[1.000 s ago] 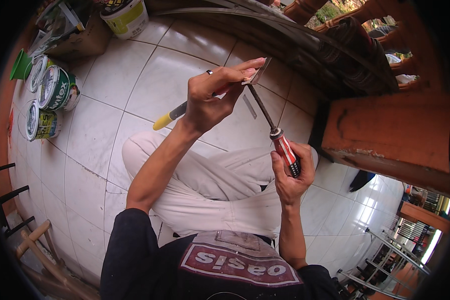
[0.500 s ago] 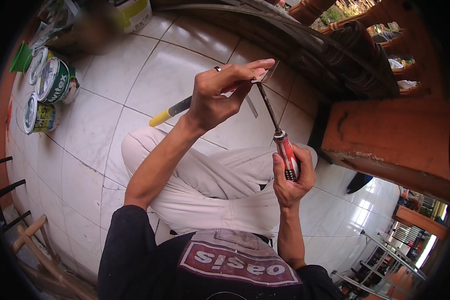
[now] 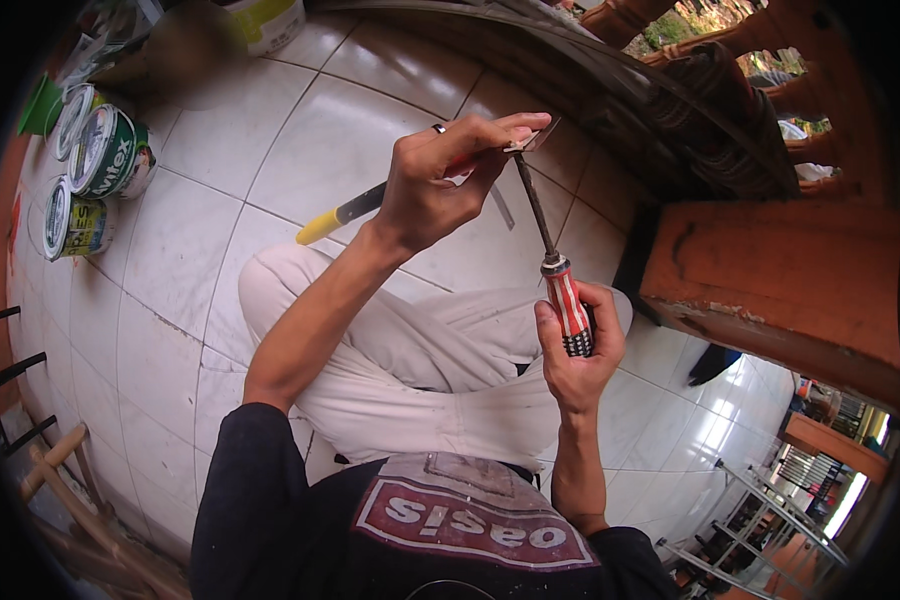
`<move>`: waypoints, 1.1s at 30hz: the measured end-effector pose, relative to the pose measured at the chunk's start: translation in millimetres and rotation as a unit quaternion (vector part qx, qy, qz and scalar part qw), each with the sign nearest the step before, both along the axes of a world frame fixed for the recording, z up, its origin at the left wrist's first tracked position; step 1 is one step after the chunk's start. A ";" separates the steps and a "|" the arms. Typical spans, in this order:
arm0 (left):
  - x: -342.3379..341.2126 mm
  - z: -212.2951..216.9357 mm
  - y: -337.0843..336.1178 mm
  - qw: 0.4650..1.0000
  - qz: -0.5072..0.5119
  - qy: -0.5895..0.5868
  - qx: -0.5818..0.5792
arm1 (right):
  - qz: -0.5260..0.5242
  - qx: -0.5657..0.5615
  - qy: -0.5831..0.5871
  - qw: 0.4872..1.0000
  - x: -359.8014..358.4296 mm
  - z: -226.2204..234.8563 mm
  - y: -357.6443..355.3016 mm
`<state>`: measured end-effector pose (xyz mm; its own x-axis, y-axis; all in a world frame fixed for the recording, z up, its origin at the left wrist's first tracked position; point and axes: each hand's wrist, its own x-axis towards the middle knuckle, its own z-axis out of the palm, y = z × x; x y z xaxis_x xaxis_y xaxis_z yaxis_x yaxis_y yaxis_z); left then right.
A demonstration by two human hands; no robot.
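Note:
My left hand [image 3: 435,185] is closed around a small object with a thin flat metal plate [image 3: 542,133] at its end. A bit of red shows between the fingers; the rest is hidden by the hand. My right hand [image 3: 585,350] grips the red, white and black handle of a screwdriver [image 3: 570,310]. Its long shaft points up and away, with the tip at the plate's near edge by my left fingertips. Beyond my left forearm lies a tool with a yellow and black handle [image 3: 340,213], partly hidden behind the hand. A narrow metal strip [image 3: 500,207] shows on the hand's other side.
I sit cross-legged on white floor tiles [image 3: 310,140]. Several paint tubs [image 3: 115,155] stand at the far left, near a green container [image 3: 40,105]. An orange block [image 3: 770,260] stands at right, a metal rack [image 3: 760,510] at lower right, and a wooden frame [image 3: 80,500] at lower left.
The view has shifted slightly. My right hand and the screwdriver have moved a little, the handle turning somewhat in the grip. My left hand keeps its hold.

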<state>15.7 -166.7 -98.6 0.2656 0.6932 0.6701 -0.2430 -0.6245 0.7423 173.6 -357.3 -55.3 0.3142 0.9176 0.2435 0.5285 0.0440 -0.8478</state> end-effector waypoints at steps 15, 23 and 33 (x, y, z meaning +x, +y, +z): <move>3.1 -3.5 -7.0 0.999 0.036 0.028 0.010 | 0.056 -0.224 0.415 0.880 10.0 21.0 0.2; 4.3 -1.0 -1.5 0.996 0.086 0.000 0.008 | -0.025 0.048 -0.069 0.996 -5.4 4.5 6.0; 5.1 -3.2 -5.6 0.989 0.121 0.024 0.077 | -0.003 -0.074 0.066 0.995 1.1 1.0 -6.8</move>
<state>20.8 -172.4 -101.8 0.1386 0.6312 0.7631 -0.0389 -0.7665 0.6411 174.7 -364.1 -54.3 0.3402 0.9383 0.0617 0.4122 -0.0898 -0.9067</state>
